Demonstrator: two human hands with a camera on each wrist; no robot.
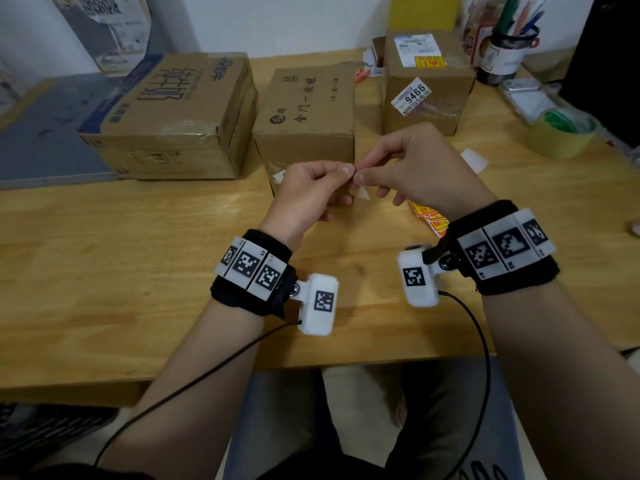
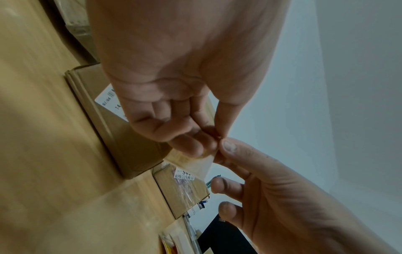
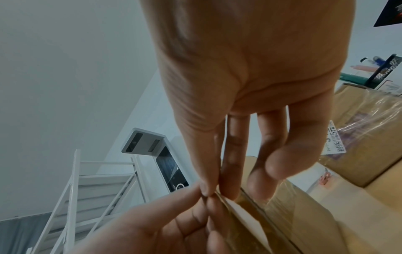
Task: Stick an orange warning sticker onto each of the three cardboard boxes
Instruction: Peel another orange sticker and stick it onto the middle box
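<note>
In the head view, a small sticker piece (image 1: 361, 192) is being pinched between the left hand (image 1: 308, 192) and the right hand (image 1: 412, 168), just in front of the middle cardboard box (image 1: 308, 112); its colour cannot be told. In the left wrist view, pale backing paper (image 2: 195, 163) is being gripped by both thumbs and forefingers. In the right wrist view, the meeting fingertips (image 3: 206, 190) are being shown above the box.

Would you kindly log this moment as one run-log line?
stage: peeling sticker | left hand: pinches sticker | right hand: pinches sticker | right box: orange sticker on
</note>
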